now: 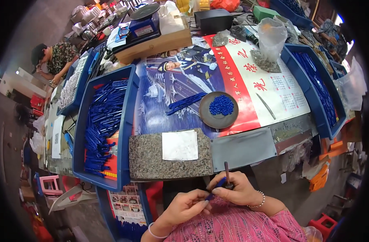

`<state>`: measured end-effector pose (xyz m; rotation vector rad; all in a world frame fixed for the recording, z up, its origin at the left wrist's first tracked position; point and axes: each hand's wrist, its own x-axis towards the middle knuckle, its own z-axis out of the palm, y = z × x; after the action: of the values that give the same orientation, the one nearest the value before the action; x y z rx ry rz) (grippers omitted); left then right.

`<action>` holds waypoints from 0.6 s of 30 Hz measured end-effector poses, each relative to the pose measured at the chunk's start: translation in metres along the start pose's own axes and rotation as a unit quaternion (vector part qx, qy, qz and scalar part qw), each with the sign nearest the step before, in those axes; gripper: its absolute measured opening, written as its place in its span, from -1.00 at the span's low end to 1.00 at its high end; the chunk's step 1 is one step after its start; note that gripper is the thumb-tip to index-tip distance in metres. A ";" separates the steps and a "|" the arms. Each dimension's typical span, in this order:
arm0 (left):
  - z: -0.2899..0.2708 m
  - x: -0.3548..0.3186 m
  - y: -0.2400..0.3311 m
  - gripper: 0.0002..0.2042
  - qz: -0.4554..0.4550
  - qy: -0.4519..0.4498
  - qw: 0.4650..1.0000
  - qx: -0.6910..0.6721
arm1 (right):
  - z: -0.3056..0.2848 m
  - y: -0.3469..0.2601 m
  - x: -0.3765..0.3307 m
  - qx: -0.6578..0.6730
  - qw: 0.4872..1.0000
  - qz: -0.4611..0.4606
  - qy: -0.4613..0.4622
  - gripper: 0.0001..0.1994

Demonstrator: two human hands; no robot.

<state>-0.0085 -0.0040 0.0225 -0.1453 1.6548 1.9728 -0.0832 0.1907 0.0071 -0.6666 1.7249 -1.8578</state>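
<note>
In front of my pink shirt, my right hand (236, 189) is closed round a thin dark rod-like tool (227, 172) and a slim blue piece (220, 182). The rod stands upright above the fingers. My left hand (188, 206) is closed in a pinch at the lower end of the same blue piece; what kind of part it is cannot be made out. Beyond the hands, a round dish (208, 120) holds small blue pellets (221, 105). Several slim blue sticks (186, 103) lie beside it on a printed calendar sheet (160, 121).
A blue bin (131, 97) of blue sticks stands left, another (332, 131) right. Along the near edge are a granite slab (148, 169) with white paper (179, 145) and a grey plate (243, 147). Tweezers (266, 106) lie right. A person (61, 58) sits far left.
</note>
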 end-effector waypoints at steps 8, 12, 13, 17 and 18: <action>-0.007 -0.018 -0.022 -0.90 0.077 0.185 0.962 -0.186 | -0.003 -0.011 0.050 -0.296 0.951 -0.033 0.077 -0.84; 0.001 -0.029 -0.015 -0.86 0.103 0.242 0.945 -0.192 | 0.008 0.005 0.064 -0.423 0.901 -0.084 0.054 -0.88; -0.002 -0.029 -0.016 -0.86 0.122 0.195 0.952 -0.201 | 0.010 0.005 0.064 -0.426 0.899 -0.076 0.066 -0.88; 0.000 -0.026 -0.020 -0.86 0.103 0.199 0.953 -0.203 | 0.011 0.008 0.053 -0.432 0.892 -0.107 0.077 -0.86; 0.000 -0.024 -0.023 -0.85 0.108 0.195 0.952 -0.208 | 0.011 0.009 0.050 -0.431 0.893 -0.102 0.079 -0.86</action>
<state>0.0223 -0.0106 0.0124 -0.5644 1.5030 2.5755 -0.1133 0.1486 -0.0009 -1.0687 2.6907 -1.2013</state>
